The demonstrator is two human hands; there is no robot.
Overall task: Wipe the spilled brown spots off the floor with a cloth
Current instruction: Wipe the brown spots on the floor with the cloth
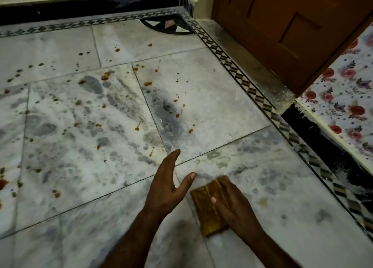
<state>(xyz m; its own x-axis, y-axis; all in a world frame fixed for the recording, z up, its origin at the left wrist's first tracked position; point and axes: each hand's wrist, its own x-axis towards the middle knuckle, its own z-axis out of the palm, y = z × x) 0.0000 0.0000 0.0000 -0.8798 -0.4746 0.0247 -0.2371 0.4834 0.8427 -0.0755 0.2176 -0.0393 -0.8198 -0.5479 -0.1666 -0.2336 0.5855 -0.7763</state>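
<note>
The cloth [203, 209] is a small folded brown pad with a pattern. It lies on the marble floor [212, 86], low in the view and a little right of the middle. The right hand [236, 205] rests on top of it. Its fingers [224, 182] lie fairly straight over the far edge and the thumb lies across the top, so the hand seems to press the cloth down flat and not to wrap around it. The far end of the cloth is a bit blurred.

The left hand [165, 189] is just beside the cloth, on its left. Its fingers are released and straight, the thumb is spread toward the cloth, and it holds nothing. Whether it touches the floor cannot be told.

The task looks to be at an early stage. The tile under the cloth shows only pale marks, with 1 faint yellowish stain to the right of the hand. The brown spots [148, 83] are many on the tiles ahead and to the left, some near the left hand, others well apart near the black skirting [80, 11]. 1 larger reddish patch sits at the left edge. Most of the wiping is probably left to do.

A patterned border [242, 82] runs along the right, with a wooden door [282, 25] and a floral sheet [343, 98] beyond it.
</note>
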